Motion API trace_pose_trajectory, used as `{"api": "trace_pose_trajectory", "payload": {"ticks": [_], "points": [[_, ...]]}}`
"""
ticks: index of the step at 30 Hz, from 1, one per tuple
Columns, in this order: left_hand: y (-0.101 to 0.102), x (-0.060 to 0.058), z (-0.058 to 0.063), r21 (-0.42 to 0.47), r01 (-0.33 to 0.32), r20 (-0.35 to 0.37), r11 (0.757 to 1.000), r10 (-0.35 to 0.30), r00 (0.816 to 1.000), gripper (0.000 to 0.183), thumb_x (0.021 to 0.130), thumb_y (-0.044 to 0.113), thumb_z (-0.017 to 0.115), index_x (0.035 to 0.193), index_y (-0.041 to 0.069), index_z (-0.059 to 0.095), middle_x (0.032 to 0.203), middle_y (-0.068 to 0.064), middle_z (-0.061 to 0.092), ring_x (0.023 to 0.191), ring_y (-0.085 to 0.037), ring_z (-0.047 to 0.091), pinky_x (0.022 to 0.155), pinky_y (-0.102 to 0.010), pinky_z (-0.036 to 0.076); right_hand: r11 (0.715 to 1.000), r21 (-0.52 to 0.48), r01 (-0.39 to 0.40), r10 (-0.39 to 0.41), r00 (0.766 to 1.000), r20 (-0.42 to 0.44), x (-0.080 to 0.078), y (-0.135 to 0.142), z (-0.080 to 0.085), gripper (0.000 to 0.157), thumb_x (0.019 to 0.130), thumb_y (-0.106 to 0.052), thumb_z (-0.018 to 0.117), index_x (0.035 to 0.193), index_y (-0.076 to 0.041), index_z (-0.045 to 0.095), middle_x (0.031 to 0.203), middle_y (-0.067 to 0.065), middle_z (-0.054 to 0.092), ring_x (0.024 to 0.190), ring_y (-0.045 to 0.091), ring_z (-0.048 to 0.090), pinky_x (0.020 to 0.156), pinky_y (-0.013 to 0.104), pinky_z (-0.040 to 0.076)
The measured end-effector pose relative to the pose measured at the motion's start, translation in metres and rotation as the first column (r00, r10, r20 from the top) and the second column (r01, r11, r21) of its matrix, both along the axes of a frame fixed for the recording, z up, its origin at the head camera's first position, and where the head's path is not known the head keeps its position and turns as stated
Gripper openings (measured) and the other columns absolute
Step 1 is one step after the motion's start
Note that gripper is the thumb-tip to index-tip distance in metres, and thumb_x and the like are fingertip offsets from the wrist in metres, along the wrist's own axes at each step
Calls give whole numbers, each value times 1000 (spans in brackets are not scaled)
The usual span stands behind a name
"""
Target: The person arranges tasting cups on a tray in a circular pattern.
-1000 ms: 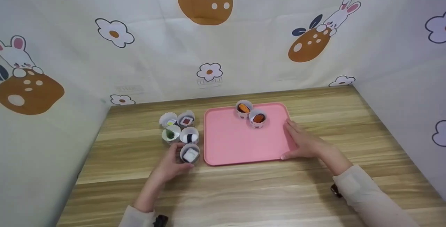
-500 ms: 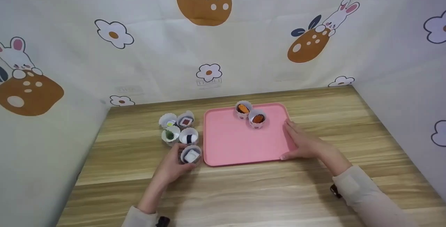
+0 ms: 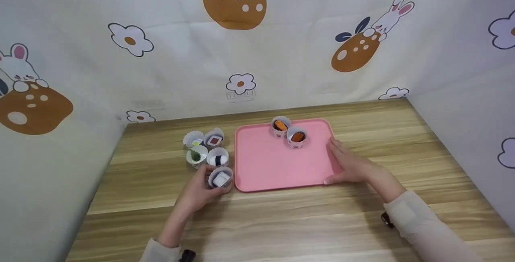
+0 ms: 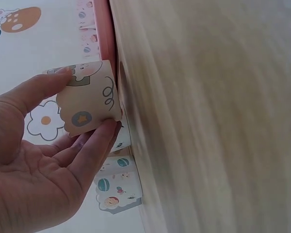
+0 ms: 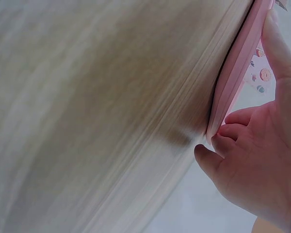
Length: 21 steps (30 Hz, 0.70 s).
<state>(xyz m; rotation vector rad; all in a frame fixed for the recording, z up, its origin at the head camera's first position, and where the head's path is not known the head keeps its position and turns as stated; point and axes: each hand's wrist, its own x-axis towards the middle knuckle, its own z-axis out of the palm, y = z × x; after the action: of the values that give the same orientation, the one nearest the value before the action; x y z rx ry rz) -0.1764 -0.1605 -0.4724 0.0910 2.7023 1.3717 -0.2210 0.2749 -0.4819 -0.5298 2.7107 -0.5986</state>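
Note:
In the head view my left hand [image 3: 199, 189] holds a paper cup [image 3: 220, 178] with a white sushi-like piece inside, between thumb and fingers. The left wrist view shows the same cup [image 4: 89, 99], scalloped and printed with cartoons; whether it touches the table I cannot tell. It stands just left of a pink tray [image 3: 265, 165]. My right hand [image 3: 352, 166] rests against the tray's right rim, fingers extended along it, thumb at the front corner. In the right wrist view, the tray rim [image 5: 237, 63] meets those fingertips. Two cups with orange-topped sushi [image 3: 297, 137] sit on the tray's far part.
Several more cups cluster left of the tray: black-banded white sushi [image 3: 217, 158], a green-topped piece [image 3: 196, 156], a red-centred roll [image 3: 214, 139] and a yellow-centred one [image 3: 194, 140]. A patterned cloth [image 3: 185, 60] hangs behind the wooden table [image 3: 281, 221].
My left hand has shifted the held cup slightly right, towards the tray, away from the neighbouring cups. My right hand and the tray have stayed in place.

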Motion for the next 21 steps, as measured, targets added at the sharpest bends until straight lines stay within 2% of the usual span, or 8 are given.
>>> {"api": "trace_pose_trajectory", "payload": {"ticks": [9, 21], "points": [[3, 1, 4, -1, 15, 2, 1000, -15, 1000, 56, 77, 13, 85, 123, 3, 55, 125, -17, 64, 121, -33, 59, 108, -52, 45, 1000, 10, -7, 7, 1000, -8, 0, 0, 0, 123, 78, -61, 76, 156, 8, 10, 164, 29, 3, 152, 46, 8, 123, 58, 18], [4, 0, 12, -34, -5, 15, 999, 5, 1000, 56, 78, 18, 85, 124, 5, 55, 129, -18, 63, 125, -33, 58, 108, -51, 46, 1000, 1, 2, -2, 1000, -21, 0, 1, 0, 122, 78, -59, 76, 155, 9, 11, 164, 29, 5, 152, 46, 9, 123, 58, 17]]}}
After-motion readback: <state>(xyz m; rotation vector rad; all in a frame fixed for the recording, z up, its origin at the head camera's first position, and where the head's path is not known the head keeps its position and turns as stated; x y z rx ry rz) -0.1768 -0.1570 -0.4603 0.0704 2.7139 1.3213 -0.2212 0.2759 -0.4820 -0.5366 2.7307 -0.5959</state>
